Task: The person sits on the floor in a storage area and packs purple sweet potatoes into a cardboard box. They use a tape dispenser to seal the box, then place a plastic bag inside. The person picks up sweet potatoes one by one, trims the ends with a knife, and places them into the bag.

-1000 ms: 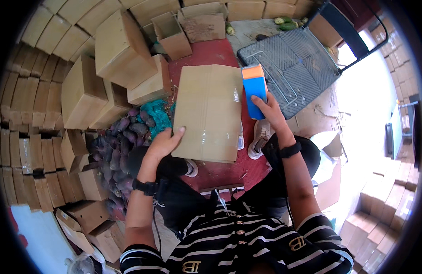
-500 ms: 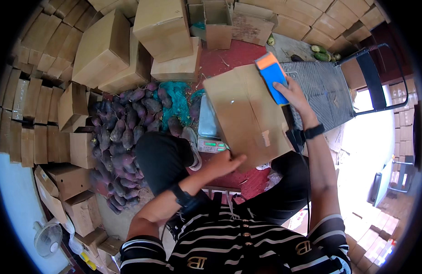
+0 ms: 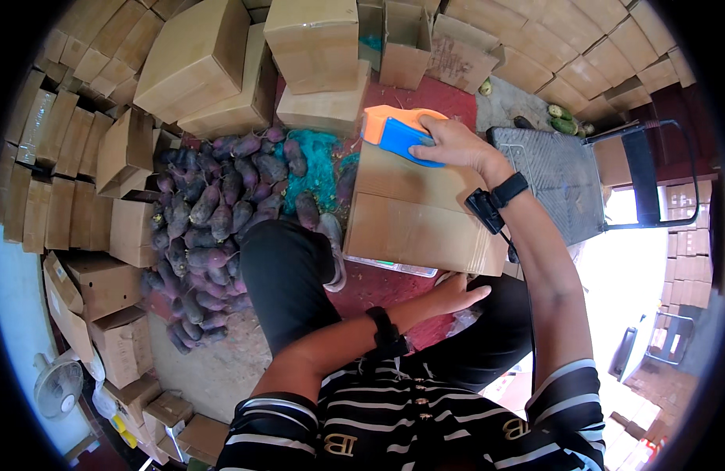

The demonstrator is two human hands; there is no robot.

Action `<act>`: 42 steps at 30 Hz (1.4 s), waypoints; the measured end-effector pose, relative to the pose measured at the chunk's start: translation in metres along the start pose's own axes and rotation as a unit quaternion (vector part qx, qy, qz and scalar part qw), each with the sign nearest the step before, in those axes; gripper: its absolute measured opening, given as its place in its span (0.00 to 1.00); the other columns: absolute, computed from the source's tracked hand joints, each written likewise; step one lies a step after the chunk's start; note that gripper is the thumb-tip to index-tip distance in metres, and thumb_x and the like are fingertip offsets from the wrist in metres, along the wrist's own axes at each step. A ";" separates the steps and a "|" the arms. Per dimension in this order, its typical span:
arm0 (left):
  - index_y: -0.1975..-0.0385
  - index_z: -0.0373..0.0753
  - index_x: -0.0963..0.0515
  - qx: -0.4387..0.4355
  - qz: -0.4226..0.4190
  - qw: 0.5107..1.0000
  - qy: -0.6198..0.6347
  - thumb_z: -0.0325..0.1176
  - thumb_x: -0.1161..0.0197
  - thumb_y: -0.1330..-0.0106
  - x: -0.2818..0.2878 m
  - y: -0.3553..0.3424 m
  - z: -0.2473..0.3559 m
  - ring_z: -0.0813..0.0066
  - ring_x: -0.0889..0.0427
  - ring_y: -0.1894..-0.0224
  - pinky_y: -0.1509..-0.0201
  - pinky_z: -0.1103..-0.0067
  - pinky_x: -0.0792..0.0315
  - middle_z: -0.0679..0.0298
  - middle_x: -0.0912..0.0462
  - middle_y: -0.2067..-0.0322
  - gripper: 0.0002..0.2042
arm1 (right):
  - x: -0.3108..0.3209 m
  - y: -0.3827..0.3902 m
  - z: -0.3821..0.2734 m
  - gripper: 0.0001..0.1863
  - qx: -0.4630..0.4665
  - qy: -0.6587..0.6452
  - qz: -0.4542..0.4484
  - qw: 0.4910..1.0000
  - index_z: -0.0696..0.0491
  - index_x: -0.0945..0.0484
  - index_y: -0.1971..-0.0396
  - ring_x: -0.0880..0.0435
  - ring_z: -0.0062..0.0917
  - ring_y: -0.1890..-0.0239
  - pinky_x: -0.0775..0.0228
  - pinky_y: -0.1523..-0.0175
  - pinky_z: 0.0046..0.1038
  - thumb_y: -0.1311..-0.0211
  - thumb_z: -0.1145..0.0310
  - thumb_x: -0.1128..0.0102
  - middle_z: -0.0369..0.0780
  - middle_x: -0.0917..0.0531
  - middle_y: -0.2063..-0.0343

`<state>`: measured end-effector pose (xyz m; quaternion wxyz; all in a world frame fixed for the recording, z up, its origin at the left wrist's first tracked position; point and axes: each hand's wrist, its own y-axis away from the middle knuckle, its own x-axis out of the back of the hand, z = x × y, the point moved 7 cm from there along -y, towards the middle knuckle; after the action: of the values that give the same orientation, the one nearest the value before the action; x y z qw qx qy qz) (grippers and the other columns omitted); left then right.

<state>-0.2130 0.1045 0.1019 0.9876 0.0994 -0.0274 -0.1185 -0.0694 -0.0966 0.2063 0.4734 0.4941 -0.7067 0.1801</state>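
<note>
A closed cardboard box (image 3: 413,224) sits squarely on a weighing scale (image 3: 402,268), which shows only as a pale strip along the box's near edge. My right hand (image 3: 457,147) grips an orange and blue tape dispenser (image 3: 402,137) over the far end of the box. Beside the box's near right corner is my left hand (image 3: 461,296), its thumb stretched out apart from the fingers. The fingertips lie close to the carton's lower edge, and whether they touch it I cannot tell. Nothing shows in that hand.
Dark purple root vegetables (image 3: 213,212) lie heaped at the left, with teal netting (image 3: 311,165) beside them. Larger cartons (image 3: 311,47) stand stacked at the back. A platform trolley (image 3: 547,180) is on the right, with green gourds (image 3: 563,118) behind it. A fan (image 3: 58,386) stands lower left.
The box has turned to lie straight over the scale, covering its display. My right hand has swung the dispenser left to the far edge. My left hand has moved right along the near side.
</note>
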 end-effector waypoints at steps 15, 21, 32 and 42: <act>0.56 0.33 0.26 -0.018 0.275 0.959 0.060 0.39 0.43 0.34 0.221 0.112 0.117 0.82 0.25 0.63 0.59 0.82 0.30 0.64 0.21 0.67 0.15 | 0.043 0.148 -0.059 0.27 -0.037 -0.285 -0.097 0.953 0.57 0.31 0.54 0.29 0.19 0.64 0.35 0.58 0.22 0.47 0.53 0.38 0.35 0.27 0.68; 0.57 0.31 0.26 -0.041 0.203 0.940 0.270 0.36 0.43 0.33 0.189 0.103 0.103 0.82 0.25 0.63 0.58 0.83 0.30 0.65 0.22 0.65 0.14 | 0.017 0.180 -0.096 0.30 -0.091 -0.368 -0.129 0.916 0.59 0.31 0.50 0.27 0.22 0.59 0.37 0.52 0.22 0.49 0.55 0.38 0.39 0.24 0.63; 0.61 0.30 0.24 -0.033 0.260 0.934 0.242 0.29 0.44 0.35 0.174 0.118 0.065 0.84 0.24 0.66 0.61 0.85 0.30 0.66 0.20 0.68 0.09 | -0.010 0.184 -0.117 0.30 -0.109 -0.339 -0.178 0.918 0.59 0.32 0.47 0.26 0.24 0.56 0.35 0.50 0.24 0.46 0.56 0.39 0.41 0.23 0.60; 0.65 0.31 0.25 -0.112 0.331 0.912 0.213 0.28 0.43 0.36 0.189 0.127 0.050 0.83 0.24 0.69 0.63 0.82 0.30 0.63 0.19 0.71 0.07 | -0.009 0.164 -0.141 0.30 -0.151 -0.371 -0.181 0.898 0.62 0.31 0.49 0.22 0.21 0.60 0.29 0.54 0.22 0.43 0.54 0.37 0.41 0.21 0.65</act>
<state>-0.0044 0.1710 0.1823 0.9573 -0.0042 0.1652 0.2372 -0.1424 0.0833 0.3024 0.2707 0.5670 -0.7480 -0.2137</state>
